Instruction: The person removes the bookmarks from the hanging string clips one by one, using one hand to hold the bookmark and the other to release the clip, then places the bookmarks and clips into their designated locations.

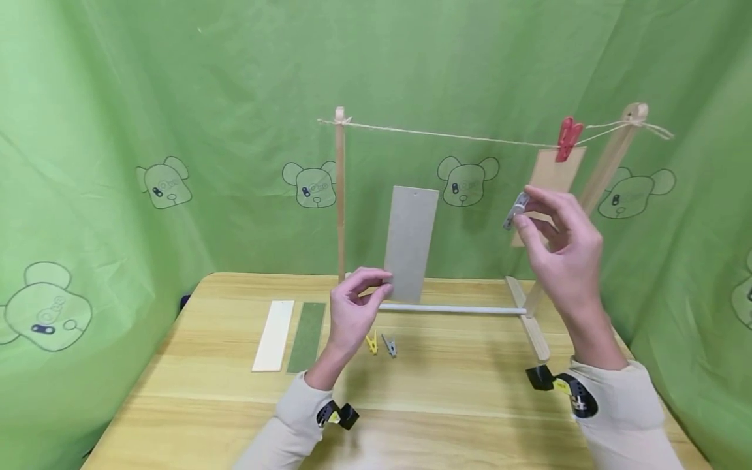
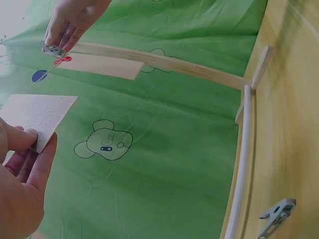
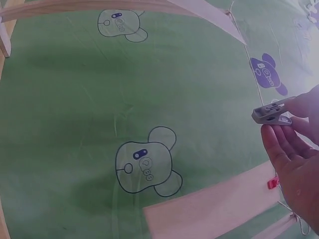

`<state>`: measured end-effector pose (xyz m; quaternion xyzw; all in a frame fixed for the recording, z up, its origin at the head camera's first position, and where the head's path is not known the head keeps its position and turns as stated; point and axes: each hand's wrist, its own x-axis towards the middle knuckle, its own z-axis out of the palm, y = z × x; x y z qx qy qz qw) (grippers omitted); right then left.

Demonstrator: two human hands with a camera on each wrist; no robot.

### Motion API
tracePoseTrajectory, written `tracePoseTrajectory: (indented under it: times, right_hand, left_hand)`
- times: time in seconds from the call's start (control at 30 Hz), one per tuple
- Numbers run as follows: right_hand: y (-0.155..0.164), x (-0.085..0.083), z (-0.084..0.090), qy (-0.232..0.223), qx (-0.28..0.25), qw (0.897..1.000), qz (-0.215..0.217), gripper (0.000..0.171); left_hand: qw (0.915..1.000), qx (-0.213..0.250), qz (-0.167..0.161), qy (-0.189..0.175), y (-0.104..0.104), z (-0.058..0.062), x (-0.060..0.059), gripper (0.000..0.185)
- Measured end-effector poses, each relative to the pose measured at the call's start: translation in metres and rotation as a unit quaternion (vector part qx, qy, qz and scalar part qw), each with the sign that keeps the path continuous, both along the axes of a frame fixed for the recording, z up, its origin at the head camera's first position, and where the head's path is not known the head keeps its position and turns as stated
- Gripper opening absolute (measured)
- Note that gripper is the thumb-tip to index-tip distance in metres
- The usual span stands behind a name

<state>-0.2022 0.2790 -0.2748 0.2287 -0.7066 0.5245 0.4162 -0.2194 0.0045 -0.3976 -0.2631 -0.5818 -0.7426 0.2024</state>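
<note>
My left hand (image 1: 354, 307) pinches a grey rectangular card (image 1: 412, 241) by its lower left edge and holds it upright below the string (image 1: 446, 136). A small hole shows near the card's top. Between thumb and fingertips, my right hand (image 1: 564, 248) grips a grey clothespin (image 1: 516, 210), its jaws pointing down to the left in the head view. Behind that hand hangs a light tan card (image 1: 555, 173), fixed to the string by a red clothespin (image 1: 568, 139). The right wrist view shows the gripped clothespin (image 3: 271, 113) close up, apart from the string.
Wooden posts (image 1: 340, 196) hold up the string, joined low down by a white rod (image 1: 452, 309). On the table (image 1: 440, 398) lie a white card (image 1: 273, 336), a green card (image 1: 307, 337), a yellow clothespin (image 1: 372, 343) and another grey clothespin (image 1: 390, 345). A green curtain (image 1: 235, 98) surrounds everything.
</note>
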Motion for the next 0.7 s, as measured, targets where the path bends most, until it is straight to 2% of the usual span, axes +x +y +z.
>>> tracePoseTrajectory:
  times: [0.2,0.43,0.7]
  right_hand:
    - [-0.003,0.004,-0.009,-0.002,0.006,1.0,-0.009,0.044]
    - [-0.009,0.008,-0.018,0.01,-0.031,0.999,0.027,0.042]
    - [-0.018,0.014,-0.03,-0.005,-0.053,0.998,0.035,0.041]
  left_hand:
    - [1.0,-0.003,0.001,-0.006,-0.009,-0.003,0.006,0.02]
    - [0.9999,0.003,-0.003,0.009,-0.018,-0.005,0.009,0.021]
    - [0.9998,0.004,0.005,0.016,-0.033,-0.009,0.012,0.021]
